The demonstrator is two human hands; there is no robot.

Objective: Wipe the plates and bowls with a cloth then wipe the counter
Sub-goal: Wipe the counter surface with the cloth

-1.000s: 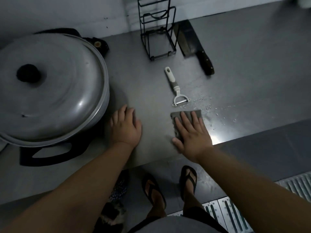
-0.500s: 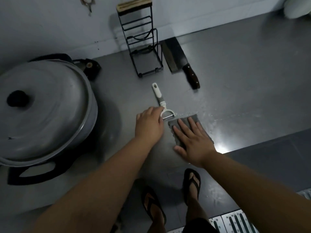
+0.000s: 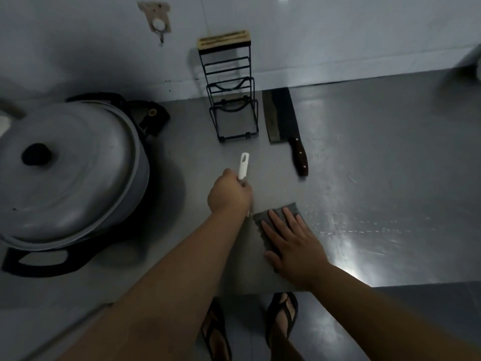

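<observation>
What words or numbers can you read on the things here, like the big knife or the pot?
No text can be read anywhere.
The pot lid, the white peeler held in the left hand and the rack show no letters or numbers.
The cleaver has a dark blade; any small mark on it is too dim to read.

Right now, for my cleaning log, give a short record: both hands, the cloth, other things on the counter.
left hand: grips peeler by its white handle
right hand: flat on cloth
cloth: grey, lying on counter near front edge
other things: lidded pot at left, wire rack and cleaver by the wall
wet spots: right of the cloth
</observation>
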